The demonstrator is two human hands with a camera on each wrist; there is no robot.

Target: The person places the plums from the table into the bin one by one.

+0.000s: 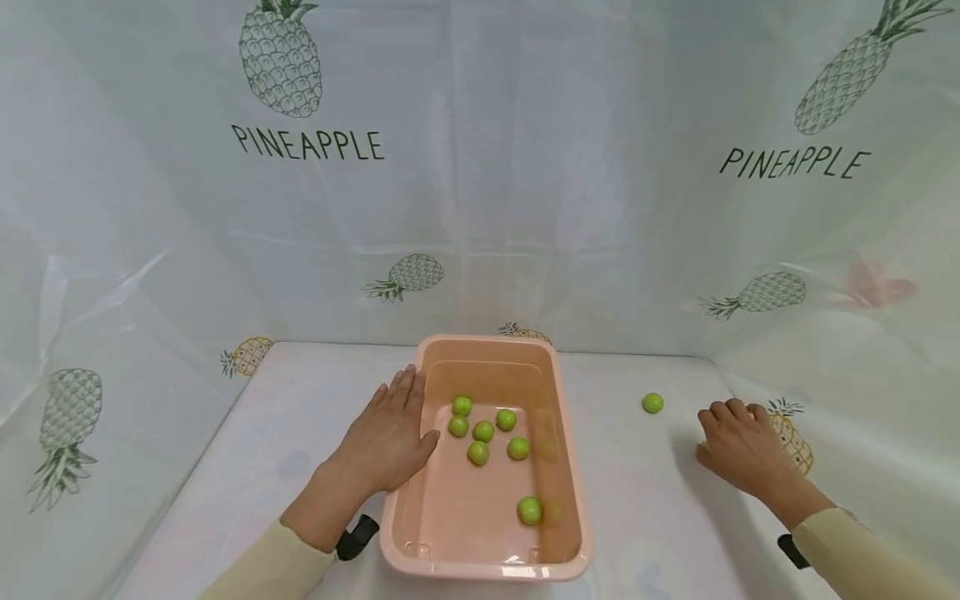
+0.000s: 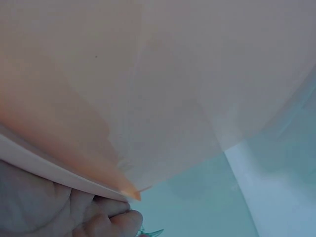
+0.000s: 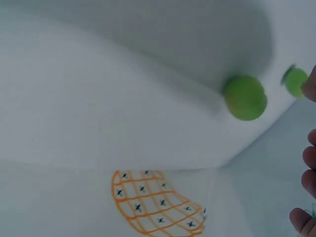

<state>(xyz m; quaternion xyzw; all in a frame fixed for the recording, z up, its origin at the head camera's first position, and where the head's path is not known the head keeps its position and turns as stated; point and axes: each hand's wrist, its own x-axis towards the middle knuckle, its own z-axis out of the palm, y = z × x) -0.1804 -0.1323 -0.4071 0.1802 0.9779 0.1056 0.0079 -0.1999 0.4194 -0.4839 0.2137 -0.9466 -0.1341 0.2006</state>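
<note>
A pink plastic basin holds several small round green fruits on its floor. My left hand lies with straight fingers along the basin's left rim; the left wrist view shows the palm and fingers against the rim's outer side. Over the table at right hovers my right hand, fingers bent and apart, holding nothing. In the right wrist view one green fruit sits on the table below this hand, which mostly hides it from the head view. Another green fruit rests farther back, left of the hand.
A white cover spreads over the table. Behind and at both sides hangs pale sheeting printed with pineapples. At the right edge, the sheeting with an orange pineapple print stands close to my right hand.
</note>
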